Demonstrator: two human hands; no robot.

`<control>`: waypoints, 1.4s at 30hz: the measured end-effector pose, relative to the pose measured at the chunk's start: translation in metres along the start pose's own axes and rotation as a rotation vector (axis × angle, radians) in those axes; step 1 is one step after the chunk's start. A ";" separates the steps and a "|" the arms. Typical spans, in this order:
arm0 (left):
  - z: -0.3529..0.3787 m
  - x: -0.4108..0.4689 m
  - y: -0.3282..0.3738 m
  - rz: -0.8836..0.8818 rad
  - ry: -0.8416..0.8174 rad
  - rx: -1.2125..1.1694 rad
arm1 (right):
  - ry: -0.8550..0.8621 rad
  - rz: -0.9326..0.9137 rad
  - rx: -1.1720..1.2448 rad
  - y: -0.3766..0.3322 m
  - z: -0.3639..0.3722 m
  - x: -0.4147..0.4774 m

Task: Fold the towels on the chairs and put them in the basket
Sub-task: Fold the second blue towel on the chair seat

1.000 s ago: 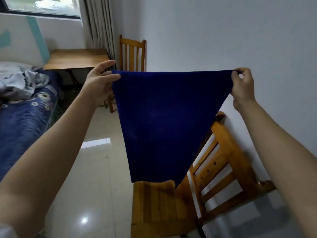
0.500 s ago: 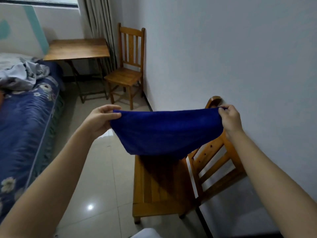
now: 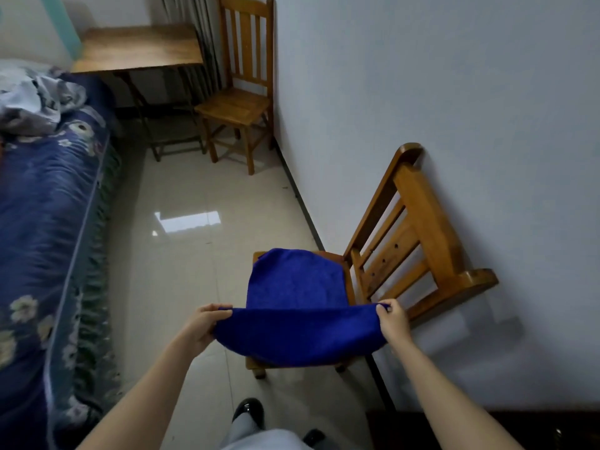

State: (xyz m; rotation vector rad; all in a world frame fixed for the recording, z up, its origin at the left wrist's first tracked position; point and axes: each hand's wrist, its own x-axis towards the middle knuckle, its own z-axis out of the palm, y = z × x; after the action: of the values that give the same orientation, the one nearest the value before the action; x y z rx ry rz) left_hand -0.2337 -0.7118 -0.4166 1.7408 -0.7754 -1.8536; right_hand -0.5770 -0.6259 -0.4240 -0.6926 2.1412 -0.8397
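**Holding one blue towel over the near chair seat**

Item 1: blue towel [image 3: 293,323], plain dark blue cloth. Its far part lies spread on the seat of the near wooden chair [image 3: 418,222]. A taut edge runs between the two hands, and the cloth on the person's side sags in a curve past the seat's front.

Item 2: left hand [image 3: 206,323], fingers curled round the towel's left end, thumb on top.

Item 3: right hand [image 3: 393,319], fingertips pinching the towel's right end, just beside the chair's backrest.

Item 4: near wooden chair, slatted back against the white wall [image 3: 454,92], seat mostly covered by the towel.

Item 5: second wooden chair [image 3: 242,105], well apart in the far corner, seat bare, beside a wooden table [image 3: 139,43].

Item 6: bed [image 3: 42,206] along the left, blue floral cover, crumpled grey bedding [image 3: 29,102] at its far end.

Item 7: black shoe [image 3: 248,412] on the pale tiled floor [image 3: 181,261].
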 end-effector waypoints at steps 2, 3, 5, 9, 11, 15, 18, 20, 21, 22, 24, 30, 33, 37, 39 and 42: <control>0.006 0.002 -0.018 -0.023 0.037 -0.018 | -0.018 0.029 -0.013 0.009 0.002 -0.001; 0.009 0.002 -0.024 -0.030 0.057 -0.037 | -0.024 0.029 -0.017 0.010 0.002 -0.001; 0.015 0.001 -0.035 -0.034 0.095 -0.067 | -0.050 0.021 -0.017 0.012 0.000 -0.001; 0.018 0.000 -0.045 0.013 0.139 -0.081 | -0.101 -0.001 -0.030 0.007 -0.002 0.000; 0.020 0.000 -0.047 0.049 0.164 -0.079 | -0.111 -0.010 -0.039 0.008 0.001 0.003; 0.023 0.009 -0.053 0.056 0.201 -0.077 | -0.115 -0.002 -0.058 0.016 0.012 0.008; 0.027 0.025 -0.051 0.039 0.186 -0.043 | -0.067 0.021 -0.020 0.016 0.027 0.016; 0.030 0.041 -0.047 0.020 0.170 -0.010 | -0.025 0.061 0.014 0.015 0.039 0.023; 0.032 0.049 -0.045 0.009 0.165 0.004 | -0.014 0.079 0.019 0.015 0.046 0.026; 0.035 0.058 -0.042 0.003 0.163 0.013 | -0.007 0.091 0.016 0.016 0.051 0.028; 0.038 0.089 -0.034 -0.007 0.148 0.049 | 0.015 0.128 0.009 0.018 0.068 0.046; 0.047 0.178 -0.020 0.000 0.175 0.141 | 0.112 0.231 -0.007 0.036 0.112 0.108; 0.051 0.228 -0.030 0.014 0.243 0.193 | 0.087 0.250 -0.072 0.050 0.139 0.149; 0.057 0.290 -0.044 0.017 0.262 0.331 | -0.007 0.130 -0.361 0.063 0.170 0.206; 0.059 0.320 -0.046 0.031 0.286 0.404 | -0.021 0.054 -0.443 0.062 0.181 0.237; 0.062 0.367 -0.042 0.099 0.331 0.517 | -0.044 -0.061 -0.503 0.057 0.196 0.293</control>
State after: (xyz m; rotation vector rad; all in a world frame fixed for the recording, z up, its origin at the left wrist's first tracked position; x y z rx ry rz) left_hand -0.3219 -0.9280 -0.7098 2.1966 -1.2495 -1.3179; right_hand -0.6109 -0.8575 -0.6935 -1.0193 2.3187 -0.3028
